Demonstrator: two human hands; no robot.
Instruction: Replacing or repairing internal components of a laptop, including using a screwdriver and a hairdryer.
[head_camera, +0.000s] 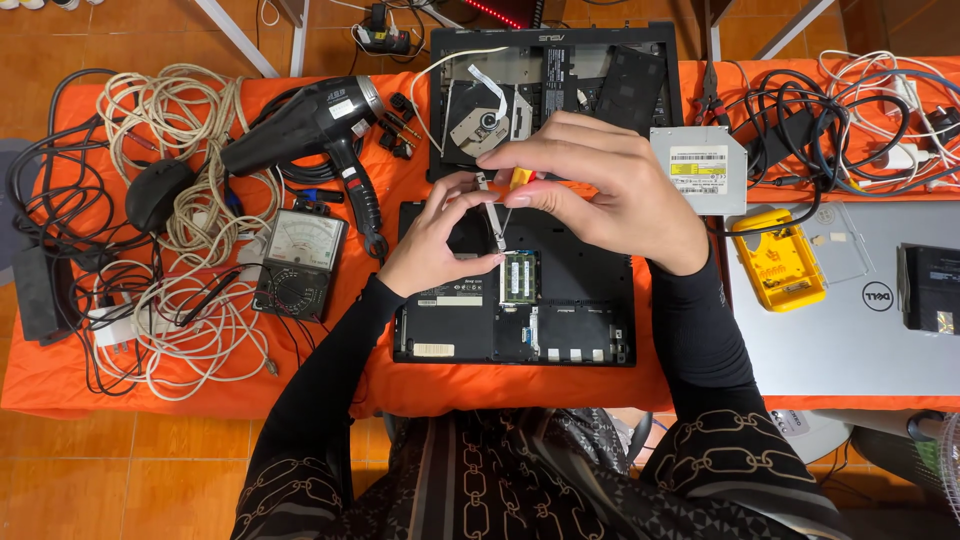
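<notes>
A screwdriver (517, 178), pinched in the right hand (610, 190), and a metal bracket (493, 220), gripped by the left hand (435, 240), hover over the opened laptop (580, 300), hemmed by cables (190, 300) on the orange surface (500, 385) above tiled floor (120, 480).

The table (60, 390) carries an upturned laptop base (560, 320) at its centre, close to the near edge. Behind it, at the far edge, lies an opened laptop chassis (600, 80). An optical drive (700, 168) sits just right of that chassis. A second, closed laptop (850, 330) occupies the near right corner, with a small case (778, 262) on its left part. Left of the base lies a multimeter (300, 262); behind that, a hair dryer (320, 125). Coiled cables (190, 230) fill the left end.
</notes>
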